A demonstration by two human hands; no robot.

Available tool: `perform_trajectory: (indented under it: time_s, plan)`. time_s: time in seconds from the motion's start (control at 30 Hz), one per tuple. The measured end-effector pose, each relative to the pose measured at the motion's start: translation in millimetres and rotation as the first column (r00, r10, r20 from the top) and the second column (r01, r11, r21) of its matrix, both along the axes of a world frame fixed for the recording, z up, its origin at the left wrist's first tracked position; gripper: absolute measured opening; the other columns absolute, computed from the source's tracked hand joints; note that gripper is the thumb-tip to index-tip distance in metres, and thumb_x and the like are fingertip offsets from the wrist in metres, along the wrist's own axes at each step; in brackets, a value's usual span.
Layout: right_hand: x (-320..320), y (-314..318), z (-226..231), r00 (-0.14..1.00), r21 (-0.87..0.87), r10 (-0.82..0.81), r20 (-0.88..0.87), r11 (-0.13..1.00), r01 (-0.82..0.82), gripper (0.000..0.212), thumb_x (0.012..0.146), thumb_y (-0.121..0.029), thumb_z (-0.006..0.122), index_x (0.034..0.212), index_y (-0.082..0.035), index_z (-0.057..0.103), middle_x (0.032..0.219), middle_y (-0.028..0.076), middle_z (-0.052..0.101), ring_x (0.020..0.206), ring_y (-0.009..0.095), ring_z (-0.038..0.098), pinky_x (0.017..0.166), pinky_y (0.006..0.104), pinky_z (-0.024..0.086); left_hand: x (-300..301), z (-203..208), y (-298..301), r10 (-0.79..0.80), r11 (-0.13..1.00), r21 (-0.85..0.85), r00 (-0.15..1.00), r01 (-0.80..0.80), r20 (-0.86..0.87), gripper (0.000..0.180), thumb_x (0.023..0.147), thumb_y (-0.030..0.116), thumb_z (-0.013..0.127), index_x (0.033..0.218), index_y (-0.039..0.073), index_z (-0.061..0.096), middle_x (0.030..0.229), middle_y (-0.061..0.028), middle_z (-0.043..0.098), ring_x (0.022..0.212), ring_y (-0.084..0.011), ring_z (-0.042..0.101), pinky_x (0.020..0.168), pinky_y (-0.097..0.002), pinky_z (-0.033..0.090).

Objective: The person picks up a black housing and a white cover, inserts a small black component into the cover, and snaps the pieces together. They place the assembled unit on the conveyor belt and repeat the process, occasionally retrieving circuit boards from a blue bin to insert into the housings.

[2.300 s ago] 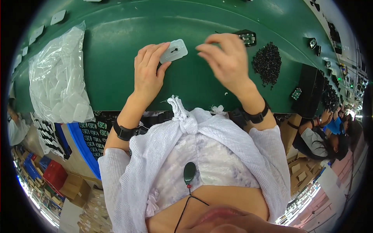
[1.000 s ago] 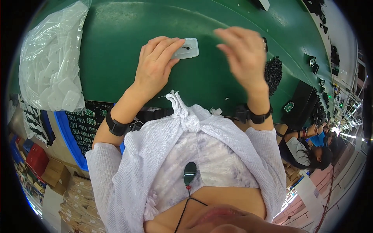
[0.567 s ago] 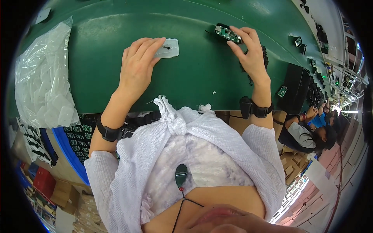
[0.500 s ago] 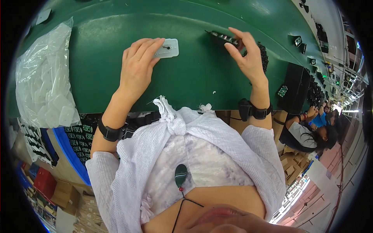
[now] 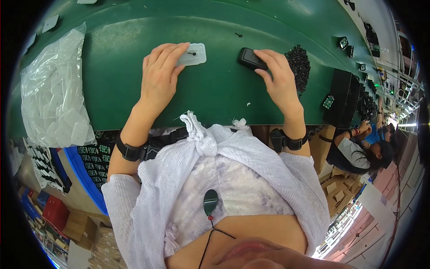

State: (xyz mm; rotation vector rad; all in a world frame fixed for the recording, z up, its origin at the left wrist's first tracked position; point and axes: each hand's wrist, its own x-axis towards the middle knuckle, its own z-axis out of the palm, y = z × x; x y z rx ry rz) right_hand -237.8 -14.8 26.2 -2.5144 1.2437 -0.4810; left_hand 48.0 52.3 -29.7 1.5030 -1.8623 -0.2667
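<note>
My left hand (image 5: 160, 71) is closed on a translucent white plastic cover (image 5: 198, 54), fingers over its left part and thumb at its near edge. A small black piece (image 5: 192, 53) sits on that cover. To the right, my right hand (image 5: 280, 74) grips a black plastic housing (image 5: 247, 58) between thumb and fingers, its smooth rounded side up. Whether the housing touches the table is hard to tell. Beyond it, one small dark piece (image 5: 238, 34) lies alone on the green table (image 5: 215, 96). A heap of small black parts (image 5: 299, 67) lies just right of my right hand.
A clear bag of white plastic covers (image 5: 53, 94) lies at the left. On the right stands a black box (image 5: 341, 98), with a small circuit board (image 5: 328, 102) beside it. A blue tray (image 5: 85, 179) of circuit boards is below the table's left edge. Another person (image 5: 358, 150) sits at the far right.
My right hand has come nearer and turned the black housing from edge-on to smooth side up. The small dark piece beyond now shows apart from it. My left hand stays nearly still.
</note>
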Motion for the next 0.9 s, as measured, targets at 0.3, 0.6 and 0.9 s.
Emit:
perform_trajectory:
  time_s: [0.3, 0.6, 0.9]
  plan:
    - [87.7, -7.3, 4.5, 0.916, -0.069, 0.332, 0.224, 0.943, -0.325, 0.041, 0.075, -0.002, 0.071, 0.114, -0.004, 0.061, 0.113, 0.011, 0.064, 0.102, 0.032, 0.06, 0.088, 0.038, 0.049, 9.2, 7.8, 6.2, 0.027, 0.998, 0.068, 0.923, -0.001, -0.383, 0.051, 0.08, -0.011, 0.056, 0.127, 0.008, 0.058, 0.128, -0.0093, 0.06, 0.119, -0.029, 0.056, 0.1, -0.037, 0.045]
    - [111.9, -11.9, -9.3, 0.914, -0.073, 0.397, 0.079, 0.917, -0.392, 0.041, 0.073, -0.001, 0.07, 0.114, -0.006, 0.063, 0.115, 0.007, 0.063, 0.102, 0.027, 0.06, 0.086, 0.0361, 0.051, 18.9, 3.6, 17.1, -0.029, 0.999, 0.035, 0.994, 0.033, -0.106, 0.048, 0.08, -0.008, 0.049, 0.125, 0.004, 0.061, 0.132, -0.0094, 0.059, 0.123, -0.0275, 0.055, 0.1, -0.0367, 0.046]
    - [110.2, -14.3, -11.4, 0.936, 0.025, 0.325, 0.139, 0.943, -0.331, 0.04, 0.073, -0.002, 0.072, 0.113, -0.007, 0.067, 0.111, 0.008, 0.065, 0.101, 0.025, 0.061, 0.085, 0.0324, 0.052, 0.6, 7.6, 14.1, 0.01, 1.0, -0.028, 0.963, -0.003, 0.269, 0.051, 0.077, 0.009, 0.067, 0.126, -0.002, 0.057, 0.131, -0.0145, 0.056, 0.116, -0.0276, 0.056, 0.094, -0.0378, 0.048]
